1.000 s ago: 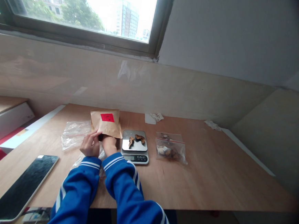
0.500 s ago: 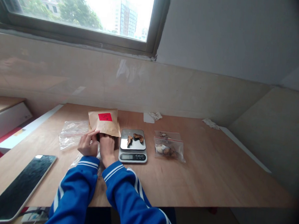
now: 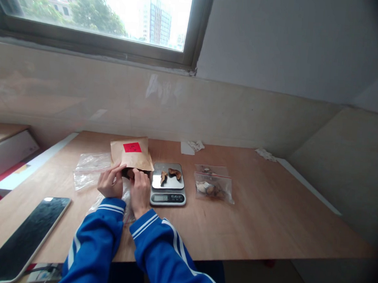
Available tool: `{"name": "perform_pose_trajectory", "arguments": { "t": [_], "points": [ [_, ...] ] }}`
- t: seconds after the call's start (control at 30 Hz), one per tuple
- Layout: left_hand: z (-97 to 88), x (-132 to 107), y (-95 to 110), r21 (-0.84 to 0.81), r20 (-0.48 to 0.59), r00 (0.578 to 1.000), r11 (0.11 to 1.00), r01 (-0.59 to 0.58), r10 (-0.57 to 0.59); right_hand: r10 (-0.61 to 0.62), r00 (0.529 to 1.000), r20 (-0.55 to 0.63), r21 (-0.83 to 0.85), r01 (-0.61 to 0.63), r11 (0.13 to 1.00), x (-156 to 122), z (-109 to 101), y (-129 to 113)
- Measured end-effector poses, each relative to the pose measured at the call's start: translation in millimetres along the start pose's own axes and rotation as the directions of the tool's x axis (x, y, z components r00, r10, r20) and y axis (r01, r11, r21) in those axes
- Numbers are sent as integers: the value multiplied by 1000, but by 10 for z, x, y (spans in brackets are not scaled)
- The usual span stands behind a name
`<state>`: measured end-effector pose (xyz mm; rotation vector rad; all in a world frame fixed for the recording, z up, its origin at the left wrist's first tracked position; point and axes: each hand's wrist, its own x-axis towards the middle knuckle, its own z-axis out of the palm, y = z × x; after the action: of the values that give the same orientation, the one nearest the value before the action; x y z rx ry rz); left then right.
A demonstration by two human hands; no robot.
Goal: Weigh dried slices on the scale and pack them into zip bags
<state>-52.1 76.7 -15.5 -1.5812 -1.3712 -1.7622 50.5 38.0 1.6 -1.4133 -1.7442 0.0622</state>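
Note:
A brown paper bag [image 3: 132, 158] with a red label lies with its dark mouth toward me. My left hand [image 3: 111, 181] is closed on the left edge of that mouth. At the opening, my right hand [image 3: 140, 192] has its fingers bent together; a small brownish thing seems to be at the fingertips, too hidden to name. Just right of this hand stands a digital kitchen scale [image 3: 167, 198]. On its metal plate rest two dried brown pieces, a narrow one [image 3: 163, 178] and a curved one [image 3: 174, 173], like dried mushroom slices.
Zip bags [image 3: 214, 188] holding dried pieces lie right of the scale. Clear plastic bags [image 3: 90, 168] lie left of the paper bag, and another is partly under my wrists. A phone [image 3: 24, 237] lies at the table's front left. Crumpled tissue [image 3: 195, 146] sits along the back edge.
My right hand has drawn back from inside the paper bag, so its fingers now show at the mouth. My left hand keeps its place on the bag's edge.

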Motion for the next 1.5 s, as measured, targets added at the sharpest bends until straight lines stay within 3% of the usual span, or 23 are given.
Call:
{"name": "perform_pose_trajectory", "arguments": {
  "t": [0.13, 0.33, 0.53, 0.7, 0.8, 0.9, 1.03, 1.1, 1.17, 1.23, 1.37, 1.5],
  "points": [
    [-4, 7, 21, -5, -12, 1000, 1000, 1, -1, 98, 995, -30, 165, -92, 982, -39, -32, 49],
    [-9, 20, 41, 1, -9, 1000, 1000, 30, -30, 148, 986, -69, 307, -120, 944, -136, -106, 5],
    [-1, 26, 38, 0, -17, 998, 998, 56, -56, 316, 929, -193, 440, -206, 874, -400, -487, 142],
    [18, 22, 24, 5, -23, 997, 997, 74, -73, 458, 813, -359, 341, -342, 875, -483, -799, 567],
    [24, 20, 19, -3, -22, 997, 997, 73, -73, 421, 817, -395, 149, -395, 906, -388, -818, 732],
    [23, 20, 12, -15, -25, 997, 997, 78, -78, 409, 831, -377, -7, -444, 896, -277, -767, 748],
    [24, 16, -4, -24, -20, 997, 997, 77, -77, 412, 834, -368, 31, -431, 902, -302, -704, 530],
    [24, 15, -8, -14, -16, 997, 997, 81, -81, 360, 875, -325, 112, -342, 933, -369, -660, 344],
    [22, 17, -10, -8, -16, 997, 997, 77, -78, 216, 956, -198, 187, -180, 966, -404, -581, 146],
    [18, 21, -11, -7, -17, 998, 998, 60, -60, 61, 997, -52, 235, -47, 971, -363, -459, -24],
    [13, 25, -21, -11, -26, 999, 999, 38, -38, -57, 984, 166, 154, 31, 988, -36, -137, -187],
    [12, 14, -18, -45, -17, 999, 999, 26, -27, 51, 963, 266, 79, -75, 994, 381, 123, -140]
  ]
}}
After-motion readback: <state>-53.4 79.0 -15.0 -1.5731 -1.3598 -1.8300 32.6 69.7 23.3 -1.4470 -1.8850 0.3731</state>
